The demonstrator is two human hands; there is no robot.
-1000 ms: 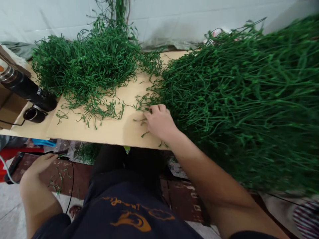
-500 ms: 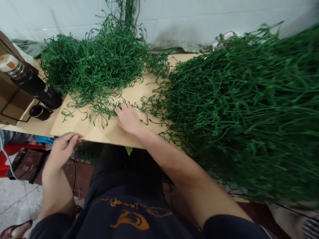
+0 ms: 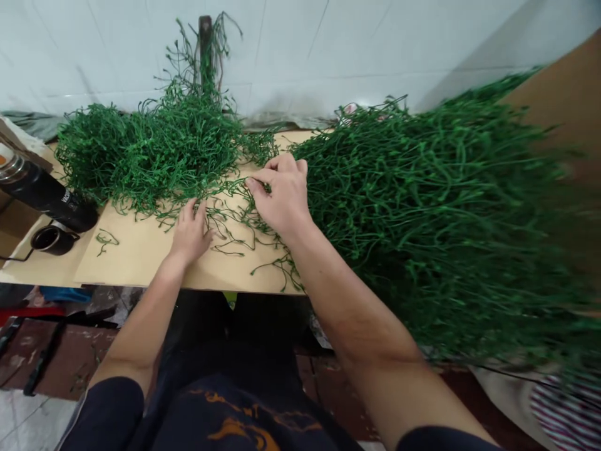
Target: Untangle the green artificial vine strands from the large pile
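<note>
My right hand point(image 3: 282, 194) hovers over the tan board point(image 3: 141, 257), its fingers pinched on thin green plastic stems point(image 3: 244, 216) that trail down toward the board's front edge. My left hand point(image 3: 190, 233) lies flat on the board with fingers spread, pressing on loose stems just left of the right hand. A large heap of green stems point(image 3: 436, 213) fills the right side. A smaller tangled pile of stems point(image 3: 150, 147) sits at the back left, close to both hands.
A black flask point(image 3: 44, 194) lies on its side at the left edge, with a black cup point(image 3: 49, 239) below it. A white tiled wall point(image 3: 328, 50) backs the board. A brown cardboard sheet point(image 3: 568, 106) shows at the upper right. Dark floor lies below the board's front edge.
My left hand rose from below the board's edge and came down flat on it. My right hand moved from the loose stems up and right, and pinched a few strands.
</note>
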